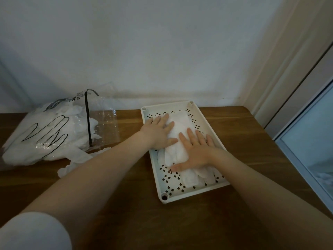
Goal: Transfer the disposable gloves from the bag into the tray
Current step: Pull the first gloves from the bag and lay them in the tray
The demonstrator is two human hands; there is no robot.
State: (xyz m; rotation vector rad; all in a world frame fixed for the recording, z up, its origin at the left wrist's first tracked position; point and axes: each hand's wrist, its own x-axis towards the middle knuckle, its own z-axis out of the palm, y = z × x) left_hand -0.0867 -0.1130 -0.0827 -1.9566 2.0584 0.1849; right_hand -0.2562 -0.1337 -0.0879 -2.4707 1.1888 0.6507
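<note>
Hands, two, left hand (158,134), right hand (195,150), one tray (207,121)

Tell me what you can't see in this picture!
- Gloves in the tray: the left hand and right hand cover the pile, so no count.
- Bag: crinkled plastic hides how many remain.
- Bag lettering: too small and creased.
- Table: cut off by the picture edges.

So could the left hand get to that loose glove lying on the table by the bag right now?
Probably yes. The left hand lies flat on the gloves in the tray, holding nothing, and the loose glove lies uncovered beside its forearm.
</note>
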